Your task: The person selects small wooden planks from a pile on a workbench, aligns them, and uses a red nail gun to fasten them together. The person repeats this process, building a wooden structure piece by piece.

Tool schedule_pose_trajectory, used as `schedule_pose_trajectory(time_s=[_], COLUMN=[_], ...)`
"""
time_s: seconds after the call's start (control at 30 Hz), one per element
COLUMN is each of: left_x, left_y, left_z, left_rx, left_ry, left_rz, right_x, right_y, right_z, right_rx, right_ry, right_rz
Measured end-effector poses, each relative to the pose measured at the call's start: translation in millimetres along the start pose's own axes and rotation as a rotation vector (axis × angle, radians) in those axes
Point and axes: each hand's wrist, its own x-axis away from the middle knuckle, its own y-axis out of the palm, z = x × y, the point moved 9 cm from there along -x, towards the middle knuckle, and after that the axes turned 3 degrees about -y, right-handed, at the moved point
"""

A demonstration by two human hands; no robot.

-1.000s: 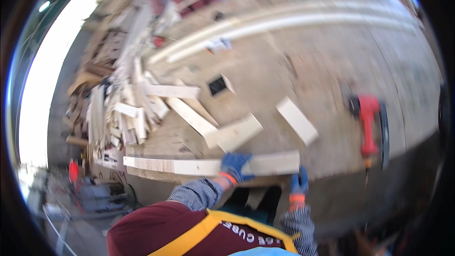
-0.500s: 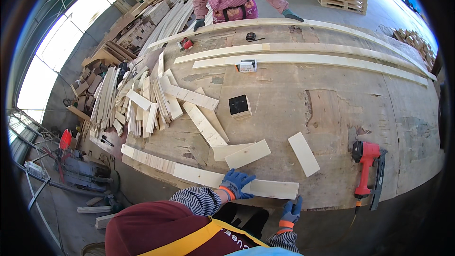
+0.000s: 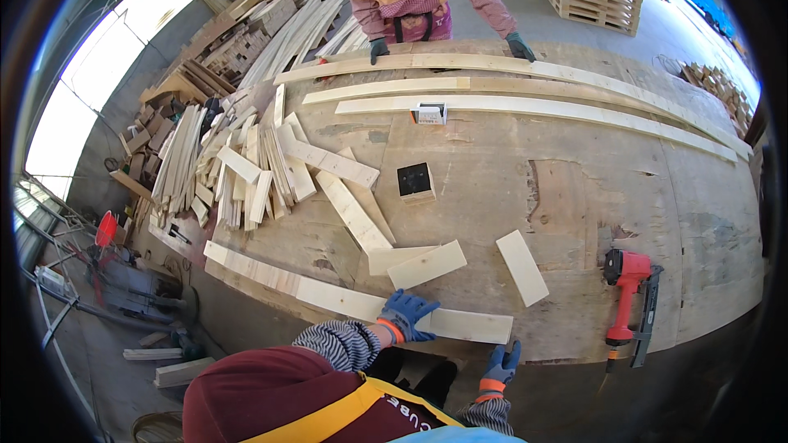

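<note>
1. Pressing down on the long board (image 3: pixel 345 299), the left hand (image 3: pixel 406 314) in its blue glove lies flat on top; fingers spread and resting on the wood, not wrapped round it.
2. Right hand (image 3: pixel 501 363), also blue-gloved, sits at about 4 o'clock from the left one, at the near rim of the workbench (image 3: pixel 574 197) just below the board's right end; whether its fingers are curled or apart I cannot tell.
3. That board runs along the near edge of the bench from 9 o'clock to 3 o'clock of the left hand; pale sawn timber, likely stiff and fairly light, rough enough not to slip; best taken near mid-length or with one hand toward each end.
4. At 12 o'clock lie two short offcuts (image 3: pixel 427 263), with a third (image 3: pixel 522 267) at 2 o'clock; a red nail gun (image 3: pixel 628 295) rests at 3 o'clock.
5. At 10 o'clock, a heap of cut slats (image 3: pixel 246 172); far across at 12 o'clock another person's gloved hands (image 3: pixel 519 47) rest on long planks (image 3: pixel 492 66).
</note>
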Motion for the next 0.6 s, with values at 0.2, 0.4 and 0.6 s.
schedule_pose_trajectory(time_s=[0.2, 0.4, 0.6], left_x=[14.4, 93.7, 258.9], left_y=[-23.4, -32.4, -14.5], left_z=[-3.7, -60.8, -297.5], left_rx=[0.069, 0.271, 0.396], left_ry=[0.041, -0.113, -0.556], left_rz=[0.177, 0.445, 0.789], right_x=[2.1, 21.5, 67.8], right_y=[-31.5, -33.4, 93.4], right_z=[-20.3, -49.7, -82.3], right_rx=[0.125, 0.46, 0.983], right_ry=[-0.032, -0.116, -0.489], right_rz=[0.023, -0.091, -0.241])
